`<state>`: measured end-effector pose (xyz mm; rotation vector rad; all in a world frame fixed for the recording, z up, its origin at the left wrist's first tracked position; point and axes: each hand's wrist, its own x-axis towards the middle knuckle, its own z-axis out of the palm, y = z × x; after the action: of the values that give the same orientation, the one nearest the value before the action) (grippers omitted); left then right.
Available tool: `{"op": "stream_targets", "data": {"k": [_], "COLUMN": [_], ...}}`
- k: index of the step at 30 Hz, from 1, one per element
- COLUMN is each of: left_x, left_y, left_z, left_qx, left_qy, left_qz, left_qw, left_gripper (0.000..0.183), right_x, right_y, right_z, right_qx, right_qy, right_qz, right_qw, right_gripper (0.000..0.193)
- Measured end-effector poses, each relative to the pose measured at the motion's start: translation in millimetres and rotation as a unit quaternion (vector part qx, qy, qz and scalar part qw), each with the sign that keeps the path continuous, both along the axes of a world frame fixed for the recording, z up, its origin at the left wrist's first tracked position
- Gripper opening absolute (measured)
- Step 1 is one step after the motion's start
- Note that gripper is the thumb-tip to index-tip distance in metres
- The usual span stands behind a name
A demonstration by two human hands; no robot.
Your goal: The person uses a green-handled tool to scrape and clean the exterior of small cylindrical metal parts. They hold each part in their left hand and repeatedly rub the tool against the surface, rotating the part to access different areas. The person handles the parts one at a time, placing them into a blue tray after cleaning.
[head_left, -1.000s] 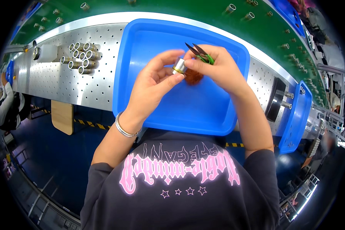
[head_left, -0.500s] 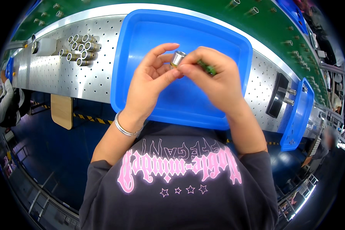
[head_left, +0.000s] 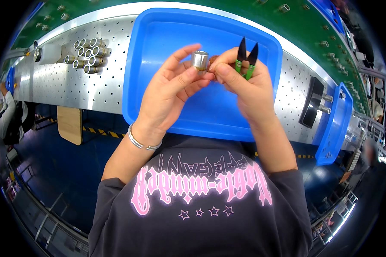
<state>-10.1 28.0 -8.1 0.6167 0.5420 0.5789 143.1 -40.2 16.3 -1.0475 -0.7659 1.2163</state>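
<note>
Snips (head_left: 247, 58) now show both dark blades beyond the right hand (head_left: 251, 88), where half a second ago only green handles showed; the right fingertips have drawn slightly right of the tube (head_left: 200, 61).

Largest is the dark shirt (head_left: 201, 235) at the near side, carrying pink blackletter (head_left: 193, 186) and, farther up, thin outlined capitals, all upside down from this view. Four small stars lie below the lettering. Beyond the shirt sits the blue tray (head_left: 158, 43) on a perforated metal bench (head_left: 116, 73); a group of tubes (head_left: 89, 53) stands off to the left.

Over the tray, the left hand (head_left: 169, 88) pinches the silver tube between thumb and fingers, its rim facing up, with the forefinger spread away. The right hand curls around the snips, thumb pressed to forefinger; whether those tips grip anything, I cannot tell. Reddish-brown strands (head_left: 213, 77) show between the hands.
</note>
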Motion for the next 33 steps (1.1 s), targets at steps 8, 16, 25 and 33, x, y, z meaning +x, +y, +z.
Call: {"op": "stream_targets", "data": {"k": [8, 16, 25, 33], "left_x": [-3.1, -4.6, 1.8, -0.8], "left_y": [3.4, 2.2, -8.3, -1.2], "left_z": [4.4, 2.8, 3.5, 10.0], "left_qx": [0.050, 0.218, 0.365, 0.195], "left_qy": [0.036, 0.094, 0.117, 0.083], "left_qz": [0.048, -0.004, -0.033, -0.046], "left_qw": [0.997, 0.971, 0.923, 0.976], "left_gripper": [0.045, 0.054, 0.054, 0.053], "right_x": [5.2, 17.1, 32.3, 31.2], "right_y": [-3.1, 0.0, 5.6, -3.3], "right_z": [-8.9, -1.4, 17.6, 17.2], "right_qx": [0.005, -0.010, -0.030, -0.024], "right_qy": [-0.206, -0.299, -0.453, -0.388], "right_qz": [-0.001, -0.053, 0.055, -0.051], "right_qw": [0.978, 0.953, 0.889, 0.920], "right_gripper": [0.011, 0.014, 0.010, 0.007]}}
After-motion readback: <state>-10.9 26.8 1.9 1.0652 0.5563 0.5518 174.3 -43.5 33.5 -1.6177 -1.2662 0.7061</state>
